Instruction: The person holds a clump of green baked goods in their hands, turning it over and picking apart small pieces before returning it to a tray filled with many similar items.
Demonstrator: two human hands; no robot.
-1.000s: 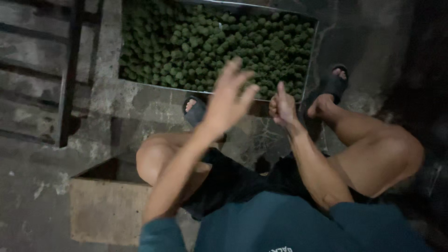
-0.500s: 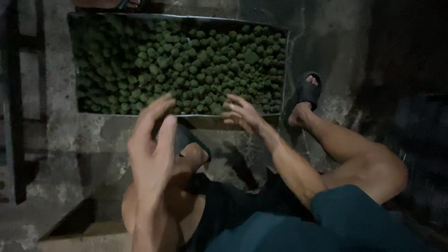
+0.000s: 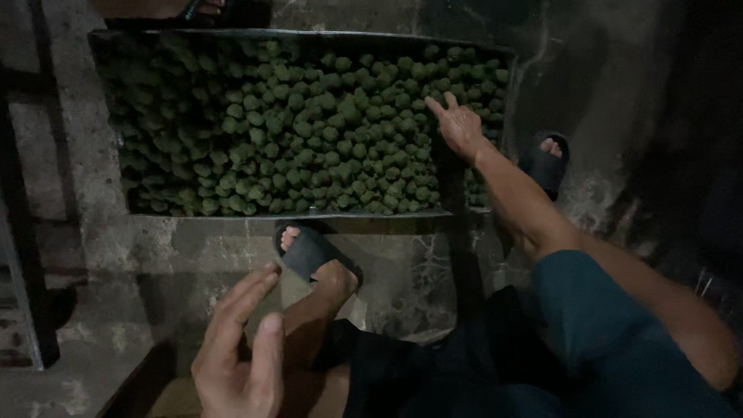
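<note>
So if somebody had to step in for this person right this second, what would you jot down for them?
Right hand: open, fingers spread, stretched over the right part of the tray, holding nothing.
Left hand: open and empty, raised near the left knee.
The tray sits on the concrete floor ahead of both sandalled feet, filled with small green round fruits.
Done: nothing picked up yet.
Left: whatever is meant for the fruits.

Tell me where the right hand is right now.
In the head view, the right hand is stretched out, fingers spread, over the right end of the metal tray of small green balls, up and left of the right sandalled foot.
</note>
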